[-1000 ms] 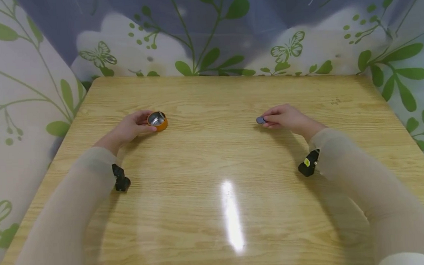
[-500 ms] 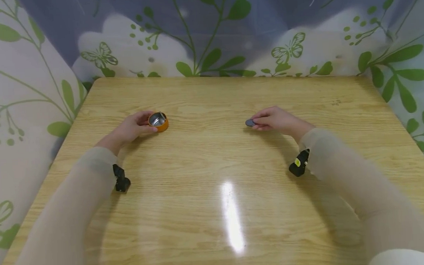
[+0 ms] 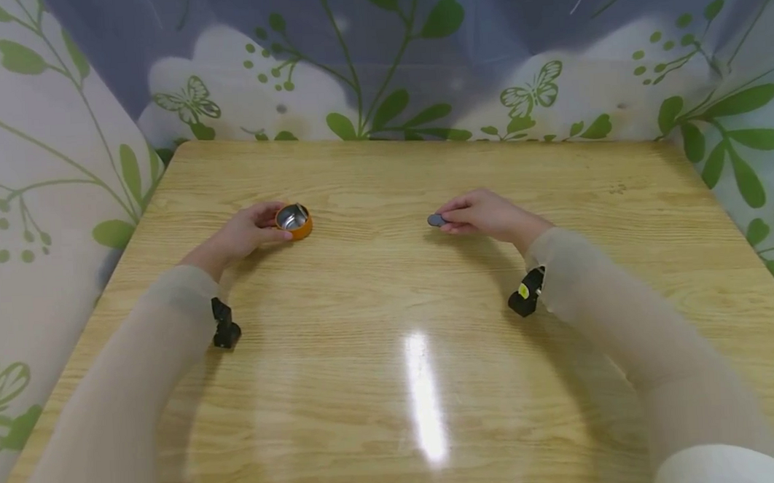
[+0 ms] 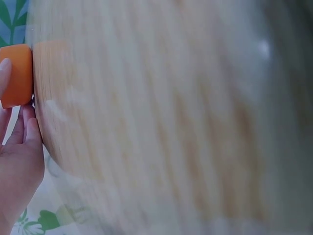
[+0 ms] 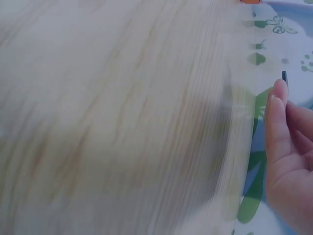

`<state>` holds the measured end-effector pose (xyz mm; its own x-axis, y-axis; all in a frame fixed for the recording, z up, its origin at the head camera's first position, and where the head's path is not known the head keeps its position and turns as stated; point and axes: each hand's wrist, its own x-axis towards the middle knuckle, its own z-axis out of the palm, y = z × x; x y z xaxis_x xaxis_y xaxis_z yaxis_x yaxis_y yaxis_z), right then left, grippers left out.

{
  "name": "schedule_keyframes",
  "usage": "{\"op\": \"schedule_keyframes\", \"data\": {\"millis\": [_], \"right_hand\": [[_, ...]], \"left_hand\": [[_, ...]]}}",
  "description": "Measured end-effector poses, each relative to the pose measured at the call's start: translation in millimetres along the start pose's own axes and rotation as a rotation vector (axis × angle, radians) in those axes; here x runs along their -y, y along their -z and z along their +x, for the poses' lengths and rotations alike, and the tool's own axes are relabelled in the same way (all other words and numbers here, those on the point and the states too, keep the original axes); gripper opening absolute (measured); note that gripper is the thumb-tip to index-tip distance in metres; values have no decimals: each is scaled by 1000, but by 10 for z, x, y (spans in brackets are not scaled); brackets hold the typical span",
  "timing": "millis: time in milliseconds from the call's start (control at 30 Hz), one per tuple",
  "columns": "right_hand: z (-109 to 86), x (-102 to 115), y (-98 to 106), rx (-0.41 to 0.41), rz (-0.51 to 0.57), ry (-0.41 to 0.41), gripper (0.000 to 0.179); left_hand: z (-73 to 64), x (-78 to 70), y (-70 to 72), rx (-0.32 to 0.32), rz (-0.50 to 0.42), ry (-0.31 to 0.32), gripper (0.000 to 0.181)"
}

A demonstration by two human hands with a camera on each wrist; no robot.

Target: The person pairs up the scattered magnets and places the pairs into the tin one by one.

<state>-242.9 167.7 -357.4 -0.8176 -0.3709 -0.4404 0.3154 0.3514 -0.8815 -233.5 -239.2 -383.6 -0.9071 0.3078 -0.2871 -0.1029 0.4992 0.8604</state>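
Observation:
My left hand (image 3: pixel 245 231) holds a small round orange container (image 3: pixel 302 231) by its left side, thumb at the front and fingers behind. The container stands upright with its top uncovered; its inside is shiny metal. In the left wrist view its orange wall (image 4: pixel 18 73) sits at the table's surface, at the left edge. To the right, my right hand (image 3: pixel 487 211) pinches a small flat grey disc (image 3: pixel 435 220) between thumb and fingertips, above the table. Only the disc's thin dark edge (image 5: pixel 284 75) shows past the fingertips in the right wrist view.
Both hands are over a wood-grain table (image 3: pixel 364 308) with a bright light reflection near its front. A curtain (image 3: pixel 377 52) printed with leaves and butterflies hangs along the back and sides. Black wrist cameras (image 3: pixel 224 326) sit under both sleeves.
My right hand has moved left with the grey disc, toward the orange container. The left hand keeps its grip on the container, which shows almost no movement.

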Motion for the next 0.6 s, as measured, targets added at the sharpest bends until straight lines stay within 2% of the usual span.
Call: {"op": "schedule_keyframes", "data": {"millis": [300,600], "right_hand": [[134,92,-217,47,-13,26,33],[292,127,-419,90,65,23,30]], "left_hand": [[8,5,17,-7,19,-7,66],[36,58,20,-14,1,-17,66]]}}
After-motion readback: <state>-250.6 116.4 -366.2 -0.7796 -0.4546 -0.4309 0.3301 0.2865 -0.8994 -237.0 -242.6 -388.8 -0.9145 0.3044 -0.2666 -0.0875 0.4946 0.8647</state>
